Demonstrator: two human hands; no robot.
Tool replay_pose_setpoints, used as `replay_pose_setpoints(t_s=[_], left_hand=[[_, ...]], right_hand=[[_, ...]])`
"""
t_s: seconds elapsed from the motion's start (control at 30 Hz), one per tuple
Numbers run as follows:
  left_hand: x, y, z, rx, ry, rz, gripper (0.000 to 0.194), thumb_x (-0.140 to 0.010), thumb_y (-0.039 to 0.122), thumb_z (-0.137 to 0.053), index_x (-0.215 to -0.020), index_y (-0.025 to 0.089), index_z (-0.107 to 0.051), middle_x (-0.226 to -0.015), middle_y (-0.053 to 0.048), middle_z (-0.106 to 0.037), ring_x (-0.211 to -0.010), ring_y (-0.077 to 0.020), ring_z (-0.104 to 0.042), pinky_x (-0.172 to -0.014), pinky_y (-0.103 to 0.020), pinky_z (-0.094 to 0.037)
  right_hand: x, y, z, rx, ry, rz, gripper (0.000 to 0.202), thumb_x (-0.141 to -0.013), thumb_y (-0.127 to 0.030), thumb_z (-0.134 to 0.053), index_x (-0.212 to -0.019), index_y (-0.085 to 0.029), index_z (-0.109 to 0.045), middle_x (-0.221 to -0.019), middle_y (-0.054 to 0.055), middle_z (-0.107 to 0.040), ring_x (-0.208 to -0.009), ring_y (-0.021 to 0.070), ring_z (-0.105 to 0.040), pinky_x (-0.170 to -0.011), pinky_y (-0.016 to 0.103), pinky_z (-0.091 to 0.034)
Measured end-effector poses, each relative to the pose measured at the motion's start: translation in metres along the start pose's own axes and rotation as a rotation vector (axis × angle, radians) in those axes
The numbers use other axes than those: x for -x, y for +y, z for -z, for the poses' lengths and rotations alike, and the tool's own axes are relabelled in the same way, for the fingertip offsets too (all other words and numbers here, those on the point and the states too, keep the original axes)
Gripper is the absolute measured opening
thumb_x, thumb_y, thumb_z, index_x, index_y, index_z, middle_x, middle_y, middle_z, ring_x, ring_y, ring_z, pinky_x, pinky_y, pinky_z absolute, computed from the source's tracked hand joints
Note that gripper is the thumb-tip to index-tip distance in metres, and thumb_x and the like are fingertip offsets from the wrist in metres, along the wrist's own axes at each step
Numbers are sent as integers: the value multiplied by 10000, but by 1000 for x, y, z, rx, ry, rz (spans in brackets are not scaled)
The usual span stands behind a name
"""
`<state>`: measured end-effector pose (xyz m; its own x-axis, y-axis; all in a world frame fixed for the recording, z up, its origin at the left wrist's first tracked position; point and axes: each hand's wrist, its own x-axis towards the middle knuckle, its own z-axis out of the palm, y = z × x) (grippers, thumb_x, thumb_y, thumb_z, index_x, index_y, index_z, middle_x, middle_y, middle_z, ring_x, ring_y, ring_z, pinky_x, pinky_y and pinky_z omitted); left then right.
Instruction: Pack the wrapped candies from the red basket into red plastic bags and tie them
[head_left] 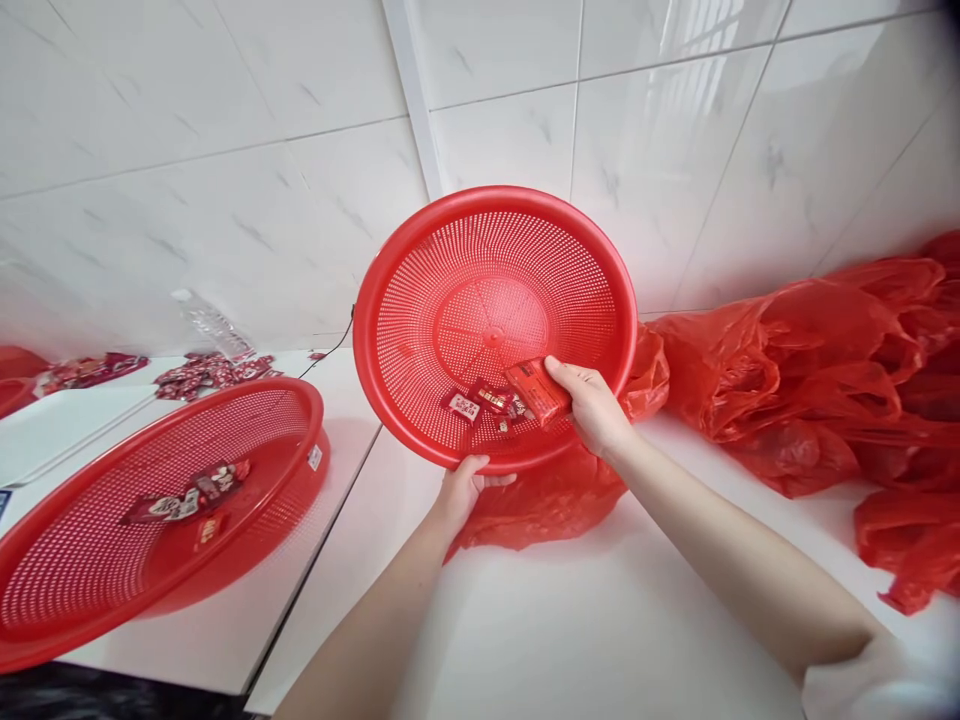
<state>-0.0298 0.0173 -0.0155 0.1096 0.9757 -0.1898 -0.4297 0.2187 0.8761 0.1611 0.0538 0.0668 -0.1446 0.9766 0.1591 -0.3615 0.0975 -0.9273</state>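
A round red plastic basket (491,200) with a mesh wall is tipped so its inside faces me. My left hand (459,495) grips its lower rim, thumb on top and fingers underneath. Inside the basket, my right hand (589,402) is closed on a red packet (538,390), thumb across its upper corner; whether it is one packet or a small stack I cannot tell. Several small dark red printed packets (463,406) lie at the basket's lower side, just left of that packet. A red plastic bag (547,505) lies beneath the basket.
A second red basket (274,500) with a few packets (217,482) stands at left. Behind it are a pile of small packets (202,372) and a clear plastic bottle (214,325). Red plastic bags (780,350) line the right side. A tiled wall (510,140) rises behind the white table (540,620).
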Motion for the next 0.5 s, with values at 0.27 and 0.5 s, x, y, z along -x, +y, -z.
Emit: replay_pose_setpoints(t_s=[0.27,0.5], left_hand=[[1,0,0,-12,9,-19,339,-659,228,-659,-954,62,-682,-975,-145,-741,-934,-327,-692,-755,-437,-602],[-2,-5,4,3,-3,4,382,-676,230,-654,-1019,64,-675,-1006,-148,-735,-985,-345,-677,-777,-465,-595]], right_hand=[[2,0,1,336,133,178,507,-830,-649,-519,-627,-186,-555,-607,6,-553,-587,145,-514,-560,271,-450],[7,1,-3,308,208,342,451,-894,-588,-465,-676,-193,-490,-641,-5,-501,-619,144,-531,-529,268,-467]])
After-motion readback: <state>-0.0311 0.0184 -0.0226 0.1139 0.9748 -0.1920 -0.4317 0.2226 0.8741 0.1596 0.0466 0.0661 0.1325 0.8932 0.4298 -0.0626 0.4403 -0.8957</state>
